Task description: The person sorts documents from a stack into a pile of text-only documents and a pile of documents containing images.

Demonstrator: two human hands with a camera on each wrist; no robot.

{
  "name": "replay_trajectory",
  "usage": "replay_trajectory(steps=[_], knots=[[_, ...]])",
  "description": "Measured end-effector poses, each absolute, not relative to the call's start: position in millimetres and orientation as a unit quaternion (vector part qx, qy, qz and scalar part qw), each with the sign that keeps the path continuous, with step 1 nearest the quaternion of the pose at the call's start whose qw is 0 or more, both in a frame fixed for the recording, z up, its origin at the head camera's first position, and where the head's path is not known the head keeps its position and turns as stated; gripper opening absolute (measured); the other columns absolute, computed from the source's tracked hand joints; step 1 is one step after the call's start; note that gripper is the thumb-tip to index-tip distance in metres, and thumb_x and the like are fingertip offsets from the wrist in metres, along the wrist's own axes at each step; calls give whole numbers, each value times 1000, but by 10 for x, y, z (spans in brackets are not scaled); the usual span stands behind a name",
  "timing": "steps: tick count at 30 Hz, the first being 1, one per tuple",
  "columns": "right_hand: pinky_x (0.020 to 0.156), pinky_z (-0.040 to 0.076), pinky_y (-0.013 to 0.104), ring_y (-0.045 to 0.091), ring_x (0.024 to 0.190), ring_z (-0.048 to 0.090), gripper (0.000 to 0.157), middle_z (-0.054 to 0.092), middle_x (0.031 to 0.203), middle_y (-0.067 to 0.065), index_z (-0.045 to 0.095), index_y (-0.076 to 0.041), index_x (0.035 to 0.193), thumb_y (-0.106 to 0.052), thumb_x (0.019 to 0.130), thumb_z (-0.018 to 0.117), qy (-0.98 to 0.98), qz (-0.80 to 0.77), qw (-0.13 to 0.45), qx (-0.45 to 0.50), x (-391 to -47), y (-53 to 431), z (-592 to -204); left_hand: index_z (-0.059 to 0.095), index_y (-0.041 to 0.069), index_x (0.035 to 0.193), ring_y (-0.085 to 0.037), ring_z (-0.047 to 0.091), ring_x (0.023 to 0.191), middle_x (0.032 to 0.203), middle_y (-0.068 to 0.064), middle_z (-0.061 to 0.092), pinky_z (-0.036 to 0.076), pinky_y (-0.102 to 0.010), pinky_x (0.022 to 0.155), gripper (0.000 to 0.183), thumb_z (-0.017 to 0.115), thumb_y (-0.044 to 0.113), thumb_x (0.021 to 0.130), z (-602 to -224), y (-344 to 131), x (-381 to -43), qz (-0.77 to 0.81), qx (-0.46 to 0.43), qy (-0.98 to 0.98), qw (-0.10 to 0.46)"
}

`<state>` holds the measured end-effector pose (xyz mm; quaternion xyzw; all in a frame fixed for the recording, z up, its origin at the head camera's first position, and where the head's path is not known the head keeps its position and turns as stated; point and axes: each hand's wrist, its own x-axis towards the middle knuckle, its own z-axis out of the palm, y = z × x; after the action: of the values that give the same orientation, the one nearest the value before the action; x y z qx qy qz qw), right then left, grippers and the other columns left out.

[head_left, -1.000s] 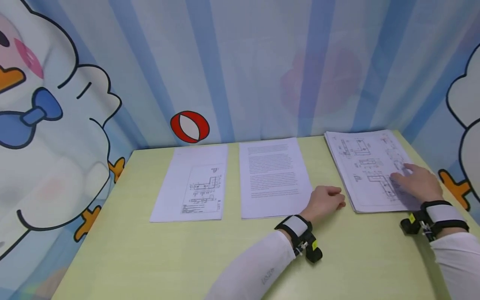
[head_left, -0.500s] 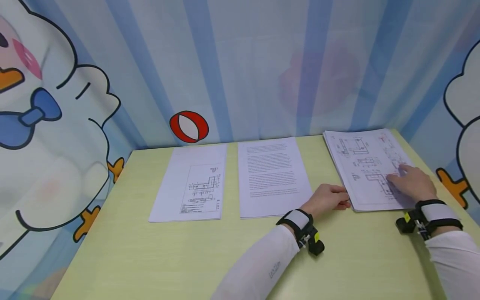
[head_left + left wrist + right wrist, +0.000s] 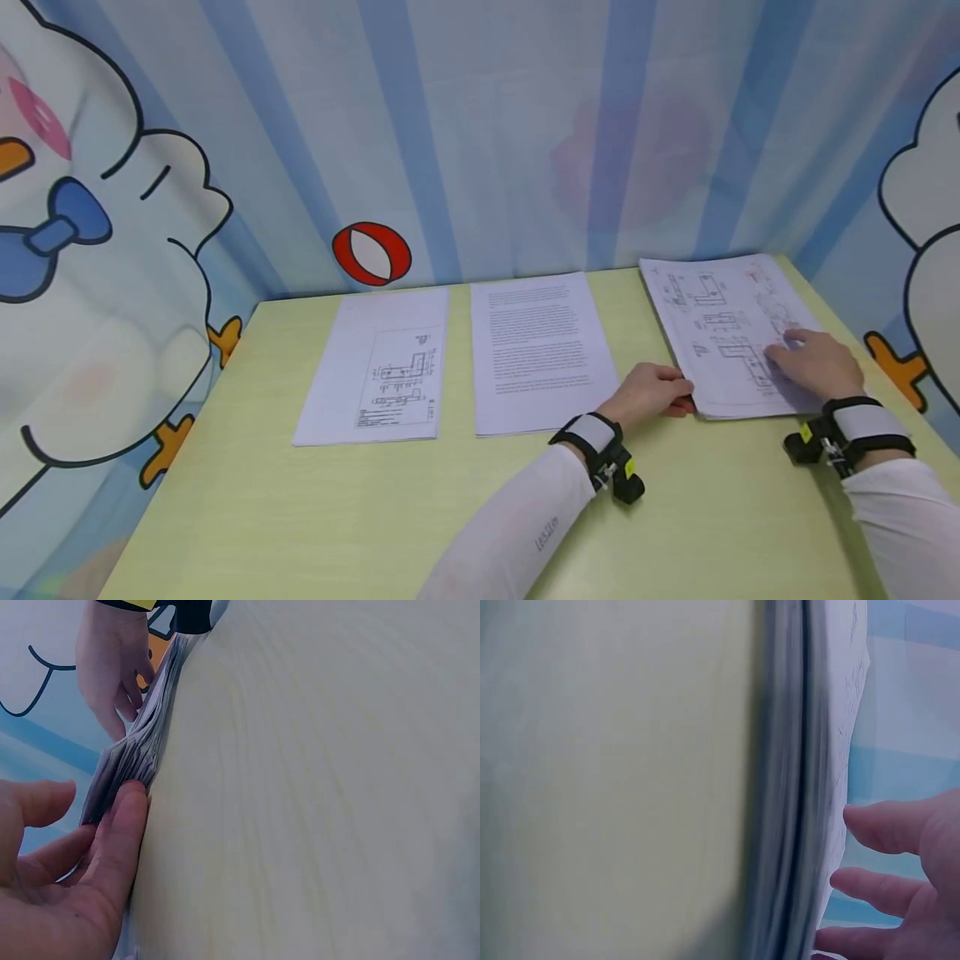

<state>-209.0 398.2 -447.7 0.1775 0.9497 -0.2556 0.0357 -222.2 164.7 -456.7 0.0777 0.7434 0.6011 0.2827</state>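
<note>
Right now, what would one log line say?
left hand: touching paper stack edge | right hand: over its printed top | text page, drawing page: on table

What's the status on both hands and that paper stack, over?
Left hand touching left edge of paper stack, thumb apart. Right hand resting on top of stack. Stack on table. Nothing visible in the way.

Along the left edge of the table [image 3: 240, 467], bare surface is giving my left hand [image 3: 648, 392] room; toward the far right corner, the paper stack [image 3: 712, 342] and my right hand [image 3: 817, 365] are blocking it.
</note>
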Motion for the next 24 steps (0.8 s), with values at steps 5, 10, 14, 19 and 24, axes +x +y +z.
replay_trajectory(steps=[5,10,14,19,24], knots=[[83,38,63,57,106,41,67,38,128,46,36,15,134,-35,91,45,950,-253,37,181,-2093,3946,-4461,72,2,91,-16,63,62,67,-5,63,59,-35,69,20,62,19,88,-4549,1679,-2182,597,56,759,254],[76,41,58,56,102,46,61,44,123,44,43,15,130,-33,92,45,950,-253,18,179,-2103,3920,-4480,74,3,81,-22,67,59,64,-7,68,57,-30,59,21,67,23,84,-4507,1707,-2151,594,23,775,215],[74,42,56,54,100,48,61,46,121,43,44,15,129,-34,92,45,949,-266,5,172,-2102,3907,-4484,75,4,78,-21,66,54,68,-9,72,46,-21,49,20,67,22,84,-4489,1706,-2155,568,23,801,189],[66,43,49,50,94,53,61,49,118,42,44,15,129,-34,92,45,950,-268,-2,162,-2083,3902,-4480,73,2,74,-13,56,47,64,-5,69,36,-20,44,20,66,17,83,-4516,1712,-2164,549,22,819,168],[67,44,49,50,95,53,64,49,120,42,44,14,130,-38,92,45,949,-276,0,155,-2069,3895,-4488,71,0,70,-9,44,49,59,0,57,32,-21,45,21,64,15,83,-4559,1700,-2178,540,22,828,152]])
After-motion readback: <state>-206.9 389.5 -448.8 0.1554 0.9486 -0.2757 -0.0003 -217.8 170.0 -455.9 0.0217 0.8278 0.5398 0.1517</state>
